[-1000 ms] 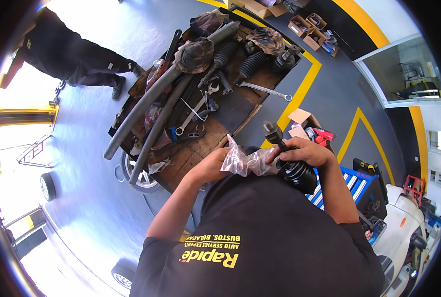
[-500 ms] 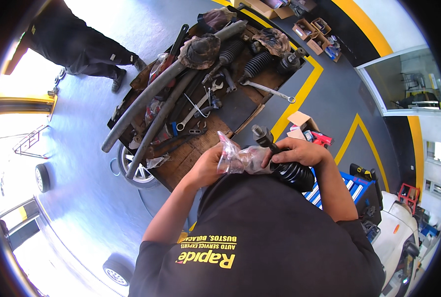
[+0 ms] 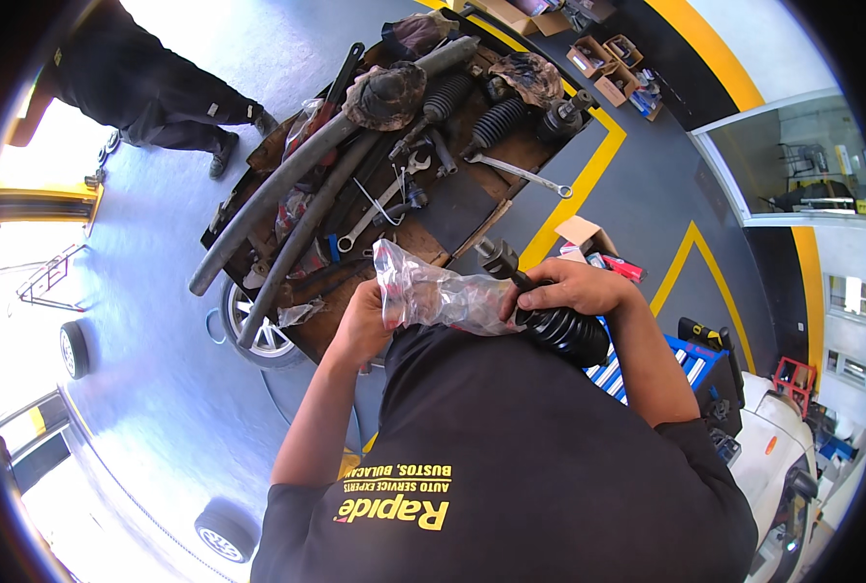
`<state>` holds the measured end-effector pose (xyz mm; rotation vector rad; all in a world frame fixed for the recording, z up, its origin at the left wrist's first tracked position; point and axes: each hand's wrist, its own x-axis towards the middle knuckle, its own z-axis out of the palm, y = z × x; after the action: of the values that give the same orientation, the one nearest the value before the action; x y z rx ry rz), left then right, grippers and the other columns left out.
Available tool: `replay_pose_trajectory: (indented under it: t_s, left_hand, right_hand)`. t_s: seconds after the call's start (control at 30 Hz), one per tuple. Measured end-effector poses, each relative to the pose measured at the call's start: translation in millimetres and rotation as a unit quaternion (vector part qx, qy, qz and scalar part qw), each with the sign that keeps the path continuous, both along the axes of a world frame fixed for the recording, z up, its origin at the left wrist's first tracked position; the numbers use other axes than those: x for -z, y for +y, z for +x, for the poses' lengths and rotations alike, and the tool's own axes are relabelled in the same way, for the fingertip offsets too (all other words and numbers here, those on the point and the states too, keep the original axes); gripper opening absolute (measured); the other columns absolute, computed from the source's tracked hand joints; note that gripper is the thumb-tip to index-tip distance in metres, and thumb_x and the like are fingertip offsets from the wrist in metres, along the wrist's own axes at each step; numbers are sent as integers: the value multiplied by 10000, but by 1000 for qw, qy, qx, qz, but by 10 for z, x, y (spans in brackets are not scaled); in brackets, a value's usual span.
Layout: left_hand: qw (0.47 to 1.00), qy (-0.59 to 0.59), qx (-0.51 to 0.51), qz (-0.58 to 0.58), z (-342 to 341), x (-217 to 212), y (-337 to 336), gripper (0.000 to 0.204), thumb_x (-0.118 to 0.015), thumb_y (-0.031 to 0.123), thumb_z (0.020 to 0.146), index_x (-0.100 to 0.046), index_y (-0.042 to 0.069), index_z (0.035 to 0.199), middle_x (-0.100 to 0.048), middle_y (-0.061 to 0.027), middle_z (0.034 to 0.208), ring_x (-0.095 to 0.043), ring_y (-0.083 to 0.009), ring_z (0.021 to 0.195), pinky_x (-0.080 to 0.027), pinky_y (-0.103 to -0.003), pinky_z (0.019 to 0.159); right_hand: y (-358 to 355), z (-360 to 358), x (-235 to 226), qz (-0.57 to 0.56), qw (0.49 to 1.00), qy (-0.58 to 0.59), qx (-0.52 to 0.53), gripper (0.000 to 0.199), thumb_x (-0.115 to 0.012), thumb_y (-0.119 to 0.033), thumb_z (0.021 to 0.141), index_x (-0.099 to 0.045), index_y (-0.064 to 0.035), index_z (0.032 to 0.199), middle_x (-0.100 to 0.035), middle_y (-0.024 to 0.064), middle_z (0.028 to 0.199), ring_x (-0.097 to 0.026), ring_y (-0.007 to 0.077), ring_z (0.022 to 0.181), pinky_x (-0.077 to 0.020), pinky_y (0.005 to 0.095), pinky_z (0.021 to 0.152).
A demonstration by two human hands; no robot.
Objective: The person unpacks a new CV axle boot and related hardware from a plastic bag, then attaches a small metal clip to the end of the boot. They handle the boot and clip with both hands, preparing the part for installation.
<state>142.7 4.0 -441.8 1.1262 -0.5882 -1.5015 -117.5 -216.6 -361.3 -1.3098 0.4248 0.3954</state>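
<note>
Left hand [image 3: 358, 325], right hand [image 3: 581, 289] farther apart, bag [image 3: 438, 299] between.

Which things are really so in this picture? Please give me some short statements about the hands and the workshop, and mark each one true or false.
1. The clear plastic bag stretches between the left hand and the right hand. True.
2. The right hand holds a wrench. False: it holds a black ribbed part.
3. The ring end of one wrench sticks out past the edge of the bench. True.
4. Another person stands at the lower right. False: the other person stands at the upper left.
5. The cardboard boxes at the upper right are all closed. False: some cardboard boxes there are open.
</note>
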Motion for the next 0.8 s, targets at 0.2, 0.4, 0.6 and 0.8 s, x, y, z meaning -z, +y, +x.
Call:
replay_pose_trajectory:
  t_s: [0.2,0.4,0.6,0.8]
  left_hand:
    - [996,-90,12,7,-44,-114,-32,272,-786,51,907,-735,7,1170,-717,-28,1129,-667,-127,1027,-523,-304,959]
    - [997,-58,-25,-33,-70,2,-21,249,-774,32,878,-738,-4,1122,-720,-69,1149,-691,-166,1042,-532,-341,989]
    - [990,120,-61,-49,1,55,14,200,-717,51,992,-709,-21,1178,-750,-97,1129,-742,-186,1007,-612,-362,910]
    - [992,94,-85,23,3,-82,18,175,-764,83,983,-736,-4,1133,-752,-43,1069,-717,-130,974,-583,-294,878]
  right_hand:
    - [18,5,14,18,1000,1,8,338,-653,-263,1031,-747,21,1188,-769,100,1110,-700,177,1061,-516,318,989]
    - [4,-8,16,7,1000,-2,5,341,-649,-257,1030,-745,31,1187,-766,97,1113,-695,175,1062,-514,315,996]
    - [-6,-82,35,12,1000,-1,22,348,-651,-260,1031,-744,35,1190,-764,96,1124,-699,170,1057,-522,310,987]
    - [-4,-166,54,19,998,18,60,345,-651,-263,1044,-741,30,1201,-762,99,1125,-710,158,1038,-544,291,954]
